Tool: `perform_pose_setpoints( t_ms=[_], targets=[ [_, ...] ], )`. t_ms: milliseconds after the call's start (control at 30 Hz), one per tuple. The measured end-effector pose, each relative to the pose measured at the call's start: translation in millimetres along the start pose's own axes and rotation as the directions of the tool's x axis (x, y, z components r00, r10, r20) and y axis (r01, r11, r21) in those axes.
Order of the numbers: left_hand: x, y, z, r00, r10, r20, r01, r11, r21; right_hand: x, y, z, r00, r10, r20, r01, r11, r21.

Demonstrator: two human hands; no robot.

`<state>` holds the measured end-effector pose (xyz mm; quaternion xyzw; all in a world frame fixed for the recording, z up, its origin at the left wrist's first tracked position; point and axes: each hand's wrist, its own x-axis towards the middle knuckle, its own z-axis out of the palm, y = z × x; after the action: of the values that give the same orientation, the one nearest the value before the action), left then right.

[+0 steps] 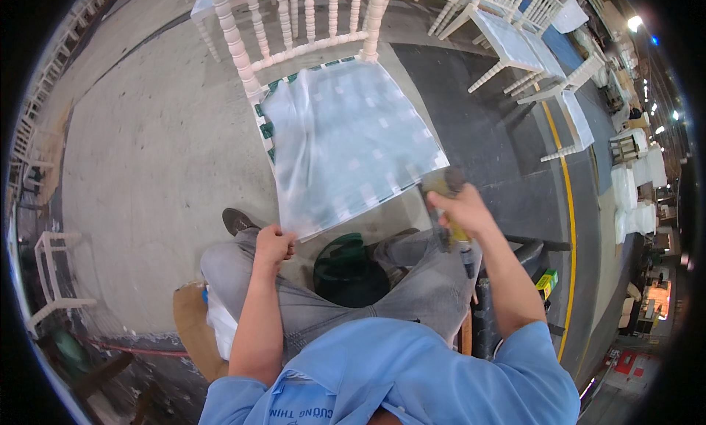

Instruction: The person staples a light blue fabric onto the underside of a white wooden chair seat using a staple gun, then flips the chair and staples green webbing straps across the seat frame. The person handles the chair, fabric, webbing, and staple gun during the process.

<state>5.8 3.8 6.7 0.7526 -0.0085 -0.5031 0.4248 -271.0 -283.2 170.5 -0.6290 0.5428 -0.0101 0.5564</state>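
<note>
A white chair (294,50) with turned spindles stands in front of me, its seat of green webbing covered by a sheet of translucent plastic (346,142). My left hand (273,242) pinches the near left corner of that plastic sheet. My right hand (462,208) grips a yellow and grey staple gun (443,183) held at the sheet's near right corner. I sit with grey trousers on, knees either side of a dark green round object (346,267).
More white chairs (515,35) stand at the back right on the dark floor beside a yellow line (570,226). Another white frame (51,278) lies at the left. A black hose (540,245) and a small yellow-green box (546,281) are by my right leg.
</note>
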Motion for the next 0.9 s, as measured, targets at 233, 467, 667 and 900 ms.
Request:
perform_pose_setpoints(
  t_ms=[233,467,667,900],
  targets=[
    [35.0,12.5,-10.9,0.701,0.560,-0.442,-0.496,0.828,0.262,-102.0,29.5,-124.8,0.830,-0.505,-0.236,0.468,0.862,-0.195],
    [57.8,42.7,6.5,0.981,0.145,0.132,-0.095,0.940,-0.327,-165.0,79.7,-191.3,0.806,-0.213,-0.553,0.361,0.916,0.173],
    [62.9,33.6,37.1,0.978,0.154,0.141,-0.063,0.860,-0.507,-211.6,139.5,-232.7,0.909,0.099,-0.404,0.147,0.833,0.534],
    [68.6,30.3,44.8,0.982,0.189,-0.028,-0.166,0.775,-0.610,-187.2,316.4,-194.1,0.875,0.383,-0.295,-0.126,0.770,0.625]
  ],
)
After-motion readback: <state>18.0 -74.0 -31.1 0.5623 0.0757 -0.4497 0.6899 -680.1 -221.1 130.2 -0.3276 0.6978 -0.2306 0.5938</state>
